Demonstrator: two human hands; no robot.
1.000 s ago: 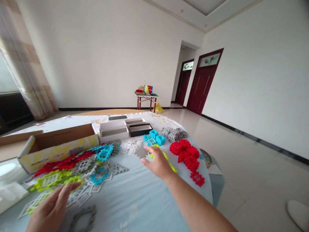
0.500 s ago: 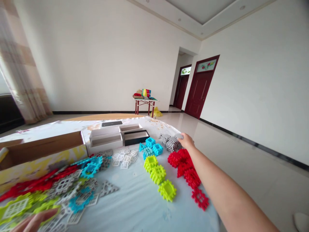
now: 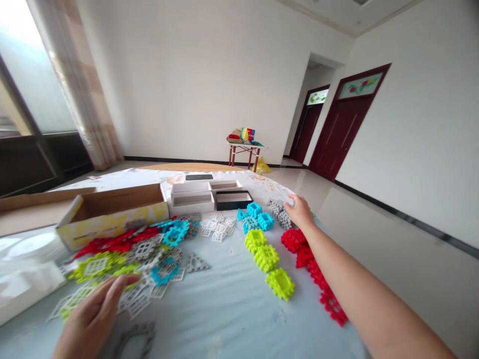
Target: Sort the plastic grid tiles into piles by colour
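Beside a stack of grey interlocking plastic pieces (image 3: 280,213), my right hand (image 3: 300,212) has its fingers apart, touching or just over the stack's right side. I make out nothing between them. My left hand (image 3: 92,316) hovers at the near edge of a mixed pile, fingers stretched out, with no piece in it. White grid pieces (image 3: 137,298) lie by its fingertips, and a grey curved piece (image 3: 149,333) lies just right of it. The pile also has green pieces (image 3: 93,267), red pieces (image 3: 118,243) and blue rings (image 3: 164,270).
Sorted groups stand mid-table: green blocks (image 3: 266,258), blue blocks (image 3: 254,209), red pieces (image 3: 294,240) under my right forearm, and white pieces (image 3: 217,227). Behind are an open cardboard box (image 3: 116,219), small trays (image 3: 192,202), a black tray (image 3: 234,200) and a phone (image 3: 199,177).
The view has swung left. My left hand has come further into view. My right hand stays at the grey stack; the grey piece seen at its fingertips earlier is no longer distinct there.
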